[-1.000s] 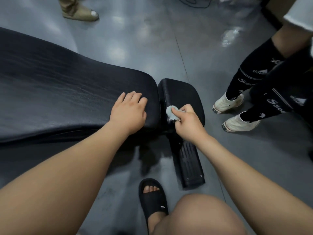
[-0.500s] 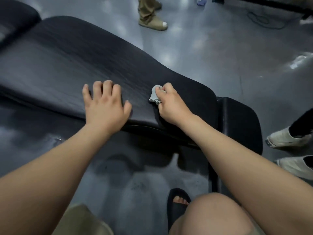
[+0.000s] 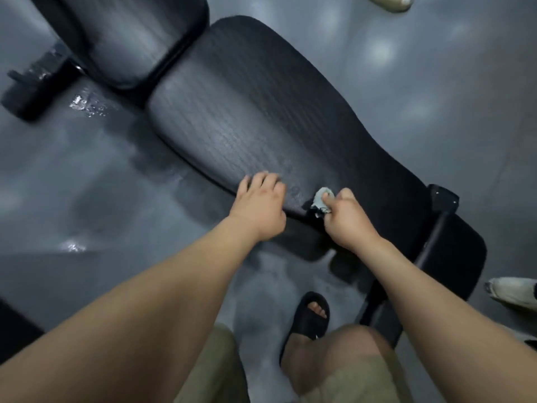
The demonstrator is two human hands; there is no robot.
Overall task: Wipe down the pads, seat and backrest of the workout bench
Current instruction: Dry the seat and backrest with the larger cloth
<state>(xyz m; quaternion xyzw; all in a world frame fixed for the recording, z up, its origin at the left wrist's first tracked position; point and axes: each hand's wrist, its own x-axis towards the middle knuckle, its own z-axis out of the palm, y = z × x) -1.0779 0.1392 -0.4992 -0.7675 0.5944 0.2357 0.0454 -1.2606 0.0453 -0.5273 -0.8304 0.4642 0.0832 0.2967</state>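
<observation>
The black workout bench runs diagonally across the view. Its long backrest pad (image 3: pixel 261 112) fills the middle, a second pad (image 3: pixel 136 39) lies at the upper left, and a small end pad (image 3: pixel 456 257) sits at the lower right. My right hand (image 3: pixel 345 219) grips a small crumpled grey cloth (image 3: pixel 322 202) and holds it against the near edge of the backrest. Just left of it, my left hand (image 3: pixel 261 205) rests on the same edge with its fingers lying over the pad.
The glossy grey floor (image 3: pixel 87 199) has wet patches at the upper left. The bench's black foot bar (image 3: pixel 32 91) lies at the far left. My sandalled foot (image 3: pixel 311 318) stands under the bench edge. Another person's white shoe (image 3: pixel 511 292) is at the right edge, a tan shoe (image 3: pixel 389 1) at the top.
My right hand with the cloth has left the small end pad and moved onto the backrest's near edge. My left hand has slid along the edge, and my view has swung left along the bench.
</observation>
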